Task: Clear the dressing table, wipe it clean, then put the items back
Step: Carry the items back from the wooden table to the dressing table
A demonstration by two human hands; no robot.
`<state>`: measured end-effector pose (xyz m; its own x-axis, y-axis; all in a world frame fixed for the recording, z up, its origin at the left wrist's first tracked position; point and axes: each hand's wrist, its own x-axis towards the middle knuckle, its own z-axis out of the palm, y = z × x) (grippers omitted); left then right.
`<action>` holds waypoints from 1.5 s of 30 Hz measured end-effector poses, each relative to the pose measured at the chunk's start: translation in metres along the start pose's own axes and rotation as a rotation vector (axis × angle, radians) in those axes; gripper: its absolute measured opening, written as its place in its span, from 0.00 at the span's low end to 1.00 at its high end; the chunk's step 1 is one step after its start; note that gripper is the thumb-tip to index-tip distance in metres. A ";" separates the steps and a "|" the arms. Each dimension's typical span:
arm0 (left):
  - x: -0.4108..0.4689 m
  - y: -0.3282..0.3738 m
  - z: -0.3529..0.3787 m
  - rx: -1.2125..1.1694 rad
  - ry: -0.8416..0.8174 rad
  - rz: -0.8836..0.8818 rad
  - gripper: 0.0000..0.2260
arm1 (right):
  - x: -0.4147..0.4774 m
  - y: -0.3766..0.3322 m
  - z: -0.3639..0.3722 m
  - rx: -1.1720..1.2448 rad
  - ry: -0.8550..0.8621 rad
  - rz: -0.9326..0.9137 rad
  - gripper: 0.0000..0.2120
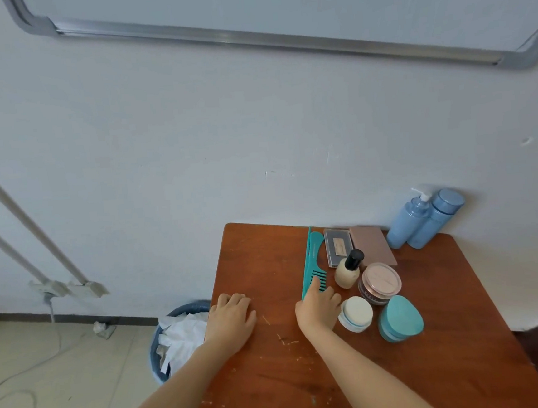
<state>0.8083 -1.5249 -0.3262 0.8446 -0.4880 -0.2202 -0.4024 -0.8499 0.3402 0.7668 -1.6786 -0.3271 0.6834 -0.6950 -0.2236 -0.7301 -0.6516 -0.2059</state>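
The wooden dressing table (pixel 266 262) holds a cluster of toiletries on its right half. My right hand (pixel 319 308) rests on the near end of a teal comb (pixel 311 258), fingers touching its teeth. My left hand (pixel 230 317) lies flat on the table's left edge, holding nothing. Beside the comb sit a cream bottle with a black cap (pixel 348 270), a pink-lidded jar (pixel 380 282), a white jar (pixel 356 314) and a teal jar (pixel 400 319). A grey palette (pixel 339 246) and a pink palette (pixel 373 245) lie behind. Two blue bottles (pixel 425 219) stand by the wall.
A blue bin (pixel 162 343) filled with white crumpled paper stands on the floor at the table's left. Pipes and a power strip (pixel 67 288) run along the wall at left, with cables on the floor. A whiteboard (pixel 276 8) hangs above.
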 end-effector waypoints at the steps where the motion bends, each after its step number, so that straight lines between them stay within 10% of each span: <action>1: 0.000 -0.001 0.000 -0.001 0.001 0.002 0.17 | 0.001 -0.001 -0.001 0.003 -0.008 0.000 0.27; 20: 0.038 0.079 0.011 -0.124 0.022 -0.002 0.17 | -0.013 0.048 -0.082 0.348 0.237 -0.336 0.32; 31: 0.074 0.128 0.023 -0.094 -0.020 -0.365 0.28 | -0.020 0.081 -0.092 0.402 0.325 -0.269 0.31; 45: 0.063 0.091 -0.010 -0.485 -0.121 -0.481 0.16 | -0.009 0.062 -0.077 0.417 0.239 -0.403 0.30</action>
<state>0.8286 -1.6310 -0.3002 0.8329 -0.1218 -0.5399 0.2342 -0.8063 0.5431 0.7151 -1.7361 -0.2645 0.8514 -0.4999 0.1587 -0.3216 -0.7365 -0.5951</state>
